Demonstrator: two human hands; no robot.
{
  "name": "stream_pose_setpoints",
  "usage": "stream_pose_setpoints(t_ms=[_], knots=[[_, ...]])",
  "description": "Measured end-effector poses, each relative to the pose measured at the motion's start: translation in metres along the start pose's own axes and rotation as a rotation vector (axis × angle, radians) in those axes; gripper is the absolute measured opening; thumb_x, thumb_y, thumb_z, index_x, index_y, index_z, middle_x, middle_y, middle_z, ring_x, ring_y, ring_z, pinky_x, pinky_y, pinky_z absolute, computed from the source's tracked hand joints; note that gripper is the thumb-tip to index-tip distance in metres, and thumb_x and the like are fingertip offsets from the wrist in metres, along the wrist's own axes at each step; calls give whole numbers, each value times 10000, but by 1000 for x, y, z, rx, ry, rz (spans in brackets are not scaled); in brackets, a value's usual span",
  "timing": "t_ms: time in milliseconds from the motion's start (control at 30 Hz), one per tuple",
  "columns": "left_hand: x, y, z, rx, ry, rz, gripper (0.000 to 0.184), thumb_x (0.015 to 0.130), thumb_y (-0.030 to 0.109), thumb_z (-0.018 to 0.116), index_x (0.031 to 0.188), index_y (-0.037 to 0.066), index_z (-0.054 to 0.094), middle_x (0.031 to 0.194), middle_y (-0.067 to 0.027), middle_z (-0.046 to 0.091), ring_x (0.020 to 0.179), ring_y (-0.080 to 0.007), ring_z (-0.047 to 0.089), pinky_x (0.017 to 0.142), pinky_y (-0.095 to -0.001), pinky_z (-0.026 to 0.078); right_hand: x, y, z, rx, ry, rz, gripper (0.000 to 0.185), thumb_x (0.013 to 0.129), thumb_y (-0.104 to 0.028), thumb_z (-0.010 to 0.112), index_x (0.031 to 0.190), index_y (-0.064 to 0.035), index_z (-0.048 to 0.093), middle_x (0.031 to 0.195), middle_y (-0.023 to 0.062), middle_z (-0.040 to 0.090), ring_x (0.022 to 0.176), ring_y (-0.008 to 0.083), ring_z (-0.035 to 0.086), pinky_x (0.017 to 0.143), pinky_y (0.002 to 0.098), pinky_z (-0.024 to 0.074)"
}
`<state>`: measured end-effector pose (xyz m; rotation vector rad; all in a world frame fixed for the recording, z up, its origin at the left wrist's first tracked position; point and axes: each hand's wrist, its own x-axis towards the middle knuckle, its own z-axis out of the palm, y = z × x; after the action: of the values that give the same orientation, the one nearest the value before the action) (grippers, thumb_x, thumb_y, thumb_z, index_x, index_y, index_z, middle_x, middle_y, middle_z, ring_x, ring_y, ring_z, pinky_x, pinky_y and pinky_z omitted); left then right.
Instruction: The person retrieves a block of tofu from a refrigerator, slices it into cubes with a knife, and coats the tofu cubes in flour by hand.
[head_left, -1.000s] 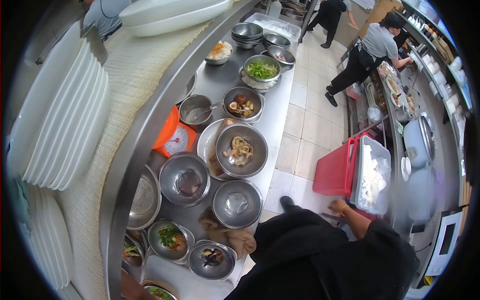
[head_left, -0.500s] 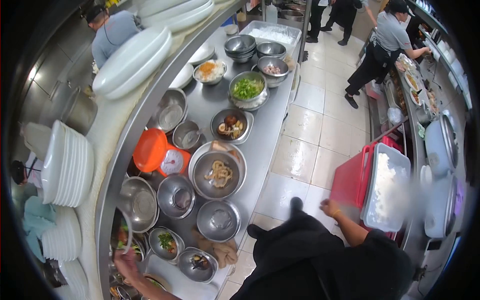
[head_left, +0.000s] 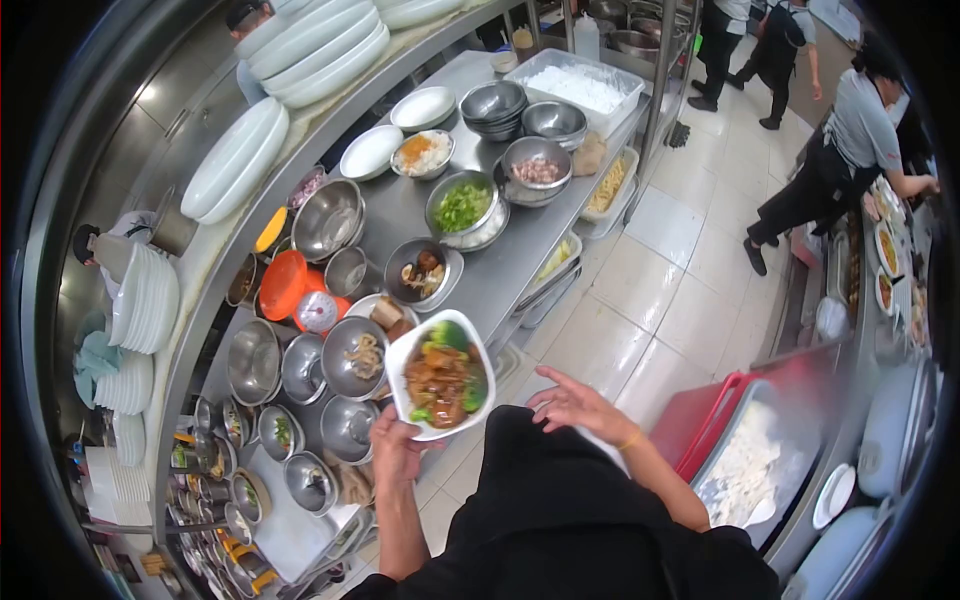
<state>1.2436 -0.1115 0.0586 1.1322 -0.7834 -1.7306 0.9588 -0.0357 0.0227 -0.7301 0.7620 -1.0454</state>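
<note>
My left hand (head_left: 397,445) grips the near edge of a white square bowl (head_left: 397,362), holding it up in front of me beside the steel counter. Inside the bowl lies food (head_left: 440,380): browned pieces in sauce with green broccoli around them. To the right of the bowl, my right hand (head_left: 578,402) hovers with its fingers apart and nothing in it. Behind the bowl, a steel bowl (head_left: 335,372) with pale strips in it stands on the counter. An orange scale (head_left: 318,312) with a round dial is just beyond.
The steel counter (head_left: 470,275) carries several metal bowls, including one of chopped greens (head_left: 465,208). Stacked white plates (head_left: 235,160) line the shelf at left. A red cooler (head_left: 690,420) with a rice-filled tub (head_left: 745,460) stands at right. A co-worker (head_left: 850,140) works at the far right counter.
My left hand has come from the lower-left shelf to the middle, now bringing the white bowl of food. My right hand has moved left and up, its fingers spreading. The view has shifted.
</note>
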Motion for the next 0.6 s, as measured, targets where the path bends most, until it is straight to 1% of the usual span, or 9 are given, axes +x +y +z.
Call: stream_pose_setpoints(t_ms=[133, 267, 300, 333, 367, 433, 500, 567, 600], knots=[[30, -32, 72, 144, -62, -7, 395, 633, -63, 455, 1025, -110, 485, 834, -198, 612, 615, -285, 637, 492, -395, 569, 6, -23, -32, 43, -41, 85, 765, 845, -202, 570, 1417, -81, 78, 1177, 154, 474, 948, 210, 542, 807, 327, 476], [80, -55, 135, 258, -230, -27, 332, 641, -101, 464, 973, -106, 479, 814, -186, 609, 632, -271, 636, 519, -380, 564, -5, -60, -80, -6, 74, 75, 594, 827, -124, 543, 1344, -35, 264, 1129, 146, 507, 924, 212, 570, 792, 331, 513], [93, -59, 153, 295, -291, -51, 290, 661, -115, 457, 951, -107, 473, 817, -192, 611, 642, -263, 635, 528, -359, 559, -14, -68, -92, 14, 134, 79, 556, 820, -105, 536, 1319, -24, 303, 1117, 145, 513, 919, 216, 575, 790, 334, 519], [107, -60, 174, 340, -360, -44, 299, 661, -114, 456, 959, -104, 466, 823, -189, 612, 634, -251, 633, 534, -348, 559, -19, -68, -108, 50, 222, 38, 519, 803, -65, 517, 1284, 14, 338, 1070, 178, 547, 888, 267, 602, 782, 376, 532], [118, -62, 195, 366, -457, -90, 299, 661, -114, 456, 959, -104, 466, 823, -189, 612, 634, -251, 633, 534, -348, 559, -27, -75, -119, 145, 297, 13, 464, 818, -85, 500, 1253, 20, 376, 1051, 169, 554, 868, 254, 606, 764, 369, 538], [142, -69, 241, 440, -553, -75, 318, 653, -116, 443, 969, -94, 458, 833, -182, 612, 636, -244, 633, 534, -346, 559, -42, -88, -133, 171, 473, -3, 416, 830, -99, 479, 1223, 16, 403, 1030, 153, 555, 821, 225, 607, 738, 361, 544], [164, -89, 292, 437, -758, -191, 327, 654, -112, 431, 979, -86, 459, 832, -170, 613, 636, -236, 634, 529, -340, 560, -62, -96, -151, 154, 626, -90, 400, 815, -133, 477, 1179, 24, 425, 958, 133, 539, 786, 199, 595, 686, 338, 552], [174, -101, 348, 476, -822, -176, 353, 613, -67, 463, 962, -81, 511, 765, -131, 609, 608, -190, 619, 560, -310, 544, -84, -103, -172, 202, 723, -213, 376, 801, -119, 467, 1142, 37, 435, 912, 128, 543, 735, 190, 597, 644, 329, 557], [176, -104, 378, 587, -891, -185, 326, 641, -55, 457, 961, -73, 519, 767, -130, 611, 593, -189, 617, 556, -304, 544, -92, -105, -186, 241, 819, -214, 354, 805, -94, 461, 1131, 44, 441, 908, 129, 550, 737, 189, 597, 642, 338, 556]])
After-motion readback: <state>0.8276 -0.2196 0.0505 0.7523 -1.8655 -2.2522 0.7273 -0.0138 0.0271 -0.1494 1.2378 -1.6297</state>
